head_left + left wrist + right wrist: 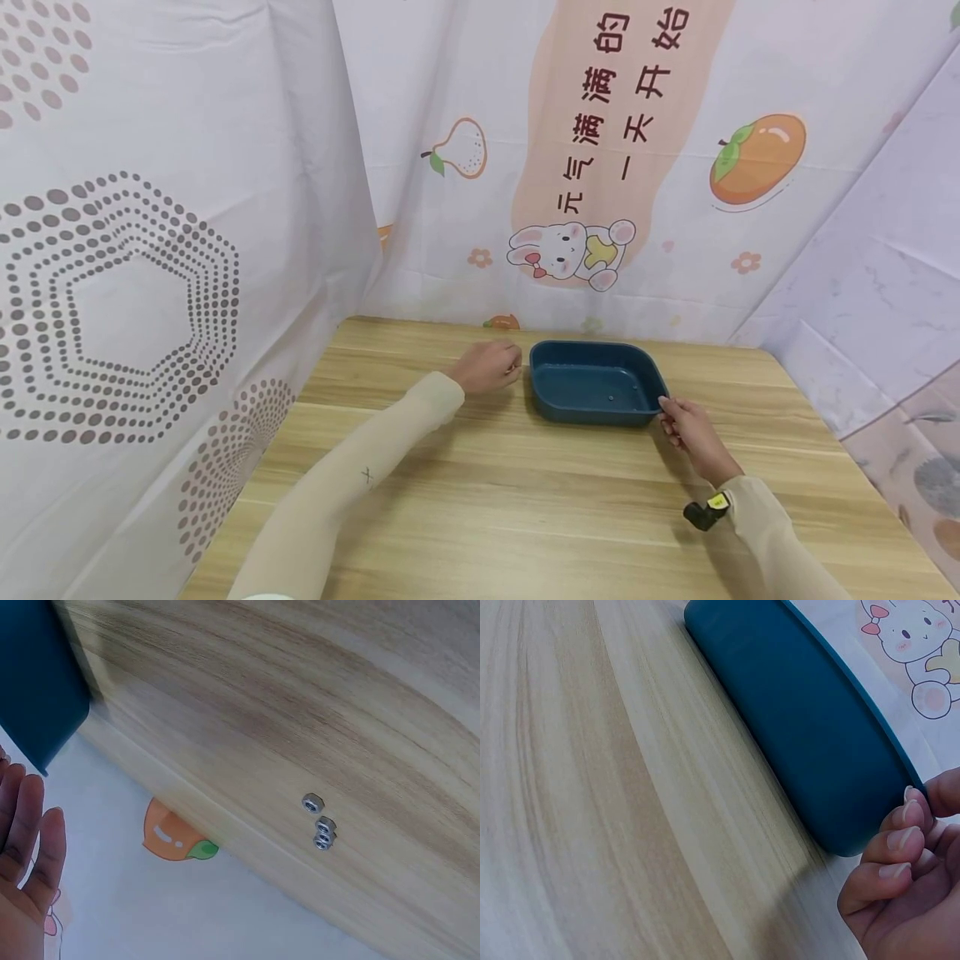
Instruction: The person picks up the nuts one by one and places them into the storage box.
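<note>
A dark teal plastic tray (588, 414) stands upright on the table, with a few small shiny pieces (611, 397) on its floor, too small to identify. My right hand (693, 433) pinches the tray's near right corner; in the right wrist view, the thumb and curled fingers (904, 838) meet at the rim. Just beyond the tray's left side is my left hand (487, 367), apart from the rim. Its fingers (26, 814) look relaxed in the left wrist view, the rest cut off by the frame. Several metal hex nuts (313, 802) lie on the wood there, some touching one another.
The wood-grain table (510, 500) ends at a printed fabric backdrop (450, 250) behind the tray. Another curtain (300, 208) hangs along the left side, and a marble-patterned sheet (862, 317) on the right. A black strap device (705, 512) sits by my right wrist.
</note>
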Tool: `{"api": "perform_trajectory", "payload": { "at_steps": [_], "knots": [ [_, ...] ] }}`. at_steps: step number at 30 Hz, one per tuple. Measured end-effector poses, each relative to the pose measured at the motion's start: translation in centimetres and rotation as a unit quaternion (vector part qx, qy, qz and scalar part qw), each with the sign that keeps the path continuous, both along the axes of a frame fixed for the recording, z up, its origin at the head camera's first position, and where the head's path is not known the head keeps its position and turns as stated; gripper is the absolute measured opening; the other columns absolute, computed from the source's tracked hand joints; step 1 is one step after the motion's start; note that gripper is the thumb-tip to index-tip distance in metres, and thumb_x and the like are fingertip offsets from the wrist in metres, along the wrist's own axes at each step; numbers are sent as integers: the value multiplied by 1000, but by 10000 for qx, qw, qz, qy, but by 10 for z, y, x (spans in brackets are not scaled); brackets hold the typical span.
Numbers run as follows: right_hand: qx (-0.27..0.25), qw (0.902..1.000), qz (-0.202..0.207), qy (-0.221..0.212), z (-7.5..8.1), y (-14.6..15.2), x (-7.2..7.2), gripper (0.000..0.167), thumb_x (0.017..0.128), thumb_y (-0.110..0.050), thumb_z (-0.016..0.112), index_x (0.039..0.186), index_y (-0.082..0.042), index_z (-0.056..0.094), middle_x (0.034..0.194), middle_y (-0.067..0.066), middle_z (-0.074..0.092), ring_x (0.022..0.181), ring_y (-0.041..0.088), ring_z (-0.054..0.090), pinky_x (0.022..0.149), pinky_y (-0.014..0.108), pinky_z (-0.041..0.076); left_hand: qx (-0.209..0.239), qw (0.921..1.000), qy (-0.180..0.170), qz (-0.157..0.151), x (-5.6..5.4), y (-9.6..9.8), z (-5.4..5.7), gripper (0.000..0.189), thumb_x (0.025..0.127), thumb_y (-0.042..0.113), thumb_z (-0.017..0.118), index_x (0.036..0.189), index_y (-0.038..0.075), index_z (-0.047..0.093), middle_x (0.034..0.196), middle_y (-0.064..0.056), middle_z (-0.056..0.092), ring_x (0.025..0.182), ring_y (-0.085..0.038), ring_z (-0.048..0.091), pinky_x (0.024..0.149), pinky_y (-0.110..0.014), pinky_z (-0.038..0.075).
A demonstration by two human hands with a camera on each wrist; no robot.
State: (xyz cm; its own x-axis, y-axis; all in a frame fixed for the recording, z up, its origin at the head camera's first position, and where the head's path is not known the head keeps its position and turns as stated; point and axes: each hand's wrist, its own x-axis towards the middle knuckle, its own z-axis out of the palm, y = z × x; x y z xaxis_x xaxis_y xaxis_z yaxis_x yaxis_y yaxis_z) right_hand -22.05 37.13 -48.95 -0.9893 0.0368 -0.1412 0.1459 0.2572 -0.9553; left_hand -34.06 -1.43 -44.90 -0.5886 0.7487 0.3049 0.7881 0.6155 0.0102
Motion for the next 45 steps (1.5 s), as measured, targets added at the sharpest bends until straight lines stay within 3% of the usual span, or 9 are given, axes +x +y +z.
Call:
{"api": "perform_trajectory", "payload": {
  "at_steps": [16,24,45],
  "knots": [
    [-27,10000,0,1,-2,1,-1,46,111,-39,42,94,1,56,70,-5,47,56,8,41,51,22,37,-37,9998,75,-176,2,12,-3,12,101,26,65,97,15,70,91,5,65,78,-6,58,68,-19,50],
    [-65,10000,-8,-2,-2,2,-1,45,111,-40,43,95,1,56,71,-4,47,56,8,41,51,22,37,-101,9987,132,-489,6,19,-4,12,101,24,67,95,13,70,89,3,64,75,-6,58,65,-18,48],
    [-62,10000,-7,43,-2,1,-1,46,111,-39,43,95,2,54,71,-4,46,56,8,41,51,22,37,-28,9991,-212,-372,6,22,-6,13,102,26,66,97,15,69,91,5,63,75,-5,55,66,-18,47]
  ]
}}
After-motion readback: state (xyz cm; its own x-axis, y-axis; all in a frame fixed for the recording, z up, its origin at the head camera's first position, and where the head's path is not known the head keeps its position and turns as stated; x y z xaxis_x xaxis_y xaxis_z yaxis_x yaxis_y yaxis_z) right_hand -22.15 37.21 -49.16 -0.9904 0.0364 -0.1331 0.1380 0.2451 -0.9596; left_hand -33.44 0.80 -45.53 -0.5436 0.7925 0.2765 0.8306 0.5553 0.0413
